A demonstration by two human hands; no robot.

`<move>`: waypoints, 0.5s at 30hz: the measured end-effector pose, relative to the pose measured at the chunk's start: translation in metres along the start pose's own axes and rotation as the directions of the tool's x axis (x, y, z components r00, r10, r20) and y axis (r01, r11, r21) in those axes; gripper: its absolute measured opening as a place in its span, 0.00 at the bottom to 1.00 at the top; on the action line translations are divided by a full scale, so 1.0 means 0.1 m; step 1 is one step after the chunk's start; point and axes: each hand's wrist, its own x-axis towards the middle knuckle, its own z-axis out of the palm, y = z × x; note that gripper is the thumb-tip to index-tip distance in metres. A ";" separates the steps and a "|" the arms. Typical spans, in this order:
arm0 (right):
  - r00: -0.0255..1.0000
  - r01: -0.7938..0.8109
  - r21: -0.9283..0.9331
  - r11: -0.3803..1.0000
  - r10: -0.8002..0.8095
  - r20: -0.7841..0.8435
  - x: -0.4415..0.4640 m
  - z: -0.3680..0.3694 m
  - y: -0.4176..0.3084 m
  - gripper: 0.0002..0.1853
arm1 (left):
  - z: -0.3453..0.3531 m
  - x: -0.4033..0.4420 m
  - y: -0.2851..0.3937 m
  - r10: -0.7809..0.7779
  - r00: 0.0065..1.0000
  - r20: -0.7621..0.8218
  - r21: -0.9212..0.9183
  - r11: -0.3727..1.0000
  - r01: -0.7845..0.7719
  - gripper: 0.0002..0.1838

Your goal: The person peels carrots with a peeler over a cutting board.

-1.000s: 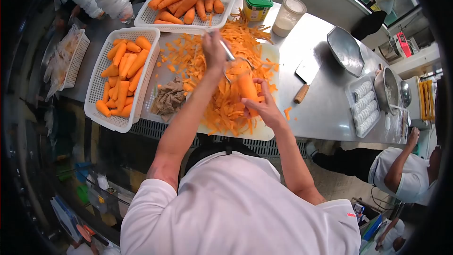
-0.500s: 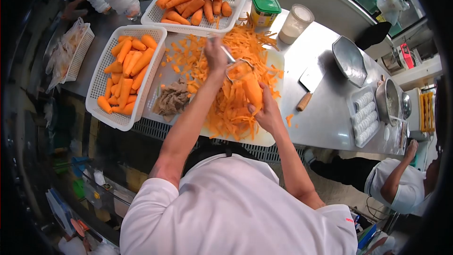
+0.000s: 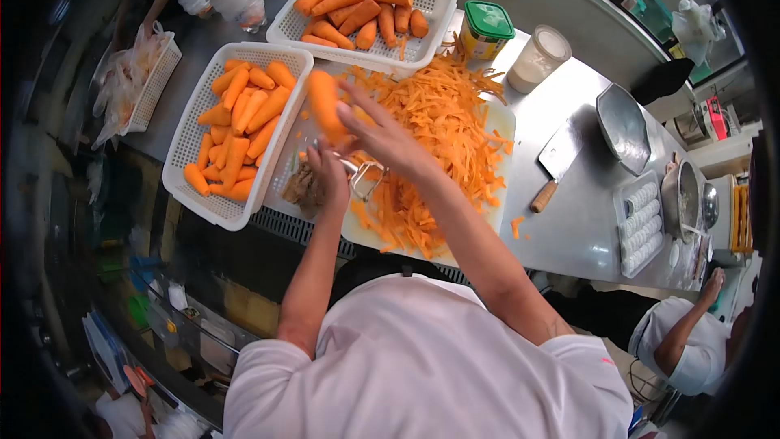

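Observation:
My left hand [image 3: 329,172] is closed around the handle of a metal peeler [image 3: 367,179], low over the left side of the peelings. My right hand [image 3: 382,136] reaches across to the left, above my left hand, its fingers at the lower end of a peeled carrot [image 3: 323,104]. That carrot is slightly blurred, in the air beside the right rim of a white basket [image 3: 180,126] of peeled carrots. Orange carrot peelings [image 3: 435,146] lie heaped on a white cutting board [image 3: 497,126]. A crumpled brown cloth [image 3: 302,189] sits close to my left wrist.
Behind stands another white basket [image 3: 280,32] of unpeeled carrots. A green-lidded tub [image 3: 487,28], a lidded jar [image 3: 539,58] and a cleaver [image 3: 561,150] are to the right, with a dark tray [image 3: 624,128] and a metal bowl [image 3: 681,195] farther off. Other people stand at both sides.
My right hand has carried the carrot from above the peelings leftward to the near basket's edge. My left hand has lowered and drawn back with the peeler, away from the carrot.

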 end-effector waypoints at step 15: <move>0.964 -0.047 -0.922 0.383 -0.225 -0.142 3.11 -1.43 1.02 0.27 | -0.74 -0.56 0.43 -0.286 0.881 0.377 0.031 0.955 0.297 0.05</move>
